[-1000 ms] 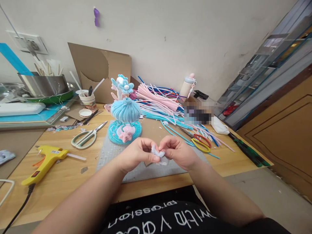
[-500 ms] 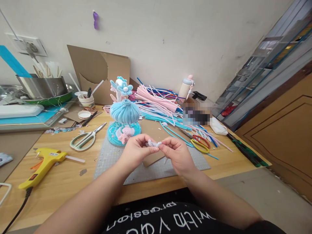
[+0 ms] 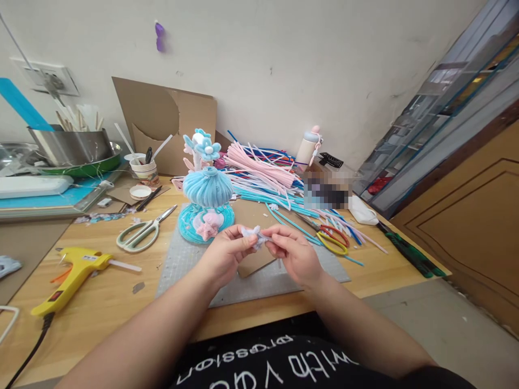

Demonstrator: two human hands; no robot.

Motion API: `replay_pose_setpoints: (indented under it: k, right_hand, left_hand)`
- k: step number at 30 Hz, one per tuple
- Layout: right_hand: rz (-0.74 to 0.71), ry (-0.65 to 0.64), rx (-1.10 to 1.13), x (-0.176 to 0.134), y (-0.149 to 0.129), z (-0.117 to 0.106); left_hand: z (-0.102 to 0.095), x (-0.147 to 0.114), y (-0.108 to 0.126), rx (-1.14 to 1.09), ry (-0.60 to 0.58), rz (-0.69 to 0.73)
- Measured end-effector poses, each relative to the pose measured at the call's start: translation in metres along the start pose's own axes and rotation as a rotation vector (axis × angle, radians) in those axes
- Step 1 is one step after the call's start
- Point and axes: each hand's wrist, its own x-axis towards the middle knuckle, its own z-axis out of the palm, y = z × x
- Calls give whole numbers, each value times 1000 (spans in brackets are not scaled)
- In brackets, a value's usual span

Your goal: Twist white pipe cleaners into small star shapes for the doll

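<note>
Between my two hands is a small pale lavender piece of bent fuzzy pipe cleaner (image 3: 252, 233), partly hidden by my fingers. My left hand (image 3: 228, 251) pinches its left side between thumb and fingers. The fingertips of my right hand (image 3: 295, 253) are closed on its right end. Just beyond my left hand stands a blue shell-shaped pipe-cleaner ornament (image 3: 208, 186) on a round blue base (image 3: 186, 227), with a pink star (image 3: 208, 226) on the base and blue flowers (image 3: 208, 149) above.
Under my hands lie a grey cutting mat (image 3: 182, 275) and a cardboard piece (image 3: 255, 263). White-handled scissors (image 3: 138, 237) and a yellow glue gun (image 3: 73, 275) lie left. Red-and-yellow scissors (image 3: 334, 242) lie right. Behind is a pile of pipe cleaners (image 3: 263, 170).
The lavender piece has turned in my fingers and now shows more of its looped shape. My right hand has shifted its pinch slightly. The ornament and tools stay where they were.
</note>
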Motion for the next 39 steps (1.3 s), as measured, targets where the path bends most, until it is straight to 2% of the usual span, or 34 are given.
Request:
replay_pose_setpoints:
  k: [6, 10, 14, 18, 22, 25, 34, 37, 39]
  right_hand:
    - [-27, -53, 7, 1, 2, -2]
    - [-100, 24, -30, -2, 9, 8]
    - [-101, 130, 21, -4, 15, 18]
    - [-92, 148, 19, -3, 11, 16]
    - [-65, 90, -62, -4, 0, 9]
    - [-21, 50, -136, -5, -8, 6]
    - [-72, 123, -364, -4, -8, 11]
    - [-123, 144, -532, -8, -8, 12]
    - [-209, 137, -744, -12, -11, 12]
  left_hand:
    - [-2, 0, 2, -110, -80, -118]
    - [0, -2, 1, -127, -109, -63]
    - [3, -4, 0, -105, -109, -28]
    - [5, -6, 4, 7, -135, 24]
    - [7, -7, 10, 263, -109, 158]
    - [8, -7, 10, 355, -86, 186]
    - [1, 0, 2, 313, 47, 167]
    - [1, 0, 2, 275, 83, 157]
    - [2, 0, 2, 283, 102, 170]
